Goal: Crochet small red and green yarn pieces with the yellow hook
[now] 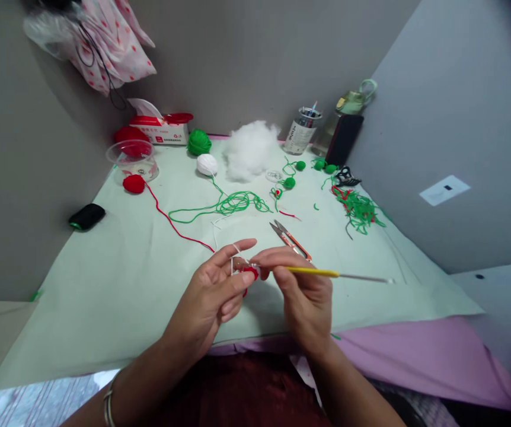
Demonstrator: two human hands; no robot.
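Note:
Between thumb and fingers, my left hand (pixel 213 290) pinches a small red and white crocheted piece (pixel 251 271), and white yarn loops over its raised index finger. My right hand (pixel 306 293) is closed round a crochet hook (pixel 313 271) with a yellow handle; the hook's near tip meets the piece, and its metal far end points right. Red yarn (pixel 184 237) runs from a red ball (pixel 134 184) towards my left hand. A white ball (pixel 206 165) lies farther back, with white yarn trailing forward. Orange-handled snips (pixel 290 239) lie just beyond my right hand.
Loose green yarn (pixel 238 203) lies mid-table, with white stuffing (pixel 252 149) and a green ball (pixel 199 142) behind. A red and green yarn tangle (pixel 360 212) is at right. A clear tub (pixel 144 171), tissue box (pixel 164 130), pen jar (pixel 302 133), bottle and phone (pixel 345 140) stand at the back.

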